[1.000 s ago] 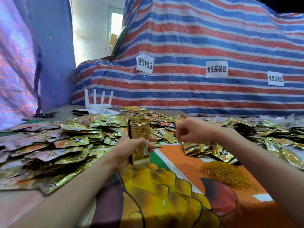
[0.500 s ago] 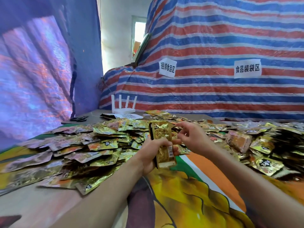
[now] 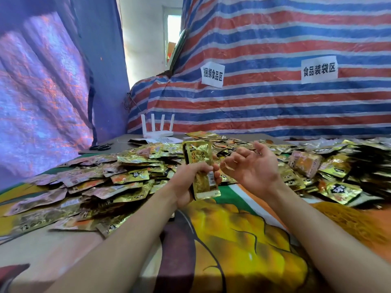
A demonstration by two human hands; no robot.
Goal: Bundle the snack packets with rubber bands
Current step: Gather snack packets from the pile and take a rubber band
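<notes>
My left hand [image 3: 187, 183] grips a stack of gold snack packets [image 3: 198, 158] upright above the table, fingers wrapped round its middle. Just right of the stack, my right hand [image 3: 254, 172] is turned palm up with its fingers curled, and a thin rubber band [image 3: 226, 166] is looped at its fingertips close to the stack's edge. A blurred heap of yellow-orange rubber bands [image 3: 347, 218] lies on the cloth at the right, beside my right forearm.
Loose gold packets [image 3: 118, 178] cover the table's left and back; more lie at the right around a pinkish bundle [image 3: 306, 163]. A white router [image 3: 157, 130] and black scissors [image 3: 100, 147] sit at the far left edge. A striped tarpaulin [image 3: 275, 106] stands behind.
My right hand has moved left to the stack and turned palm up with a band at its fingers. The left hand keeps its grip on the stack. The view swung left.
</notes>
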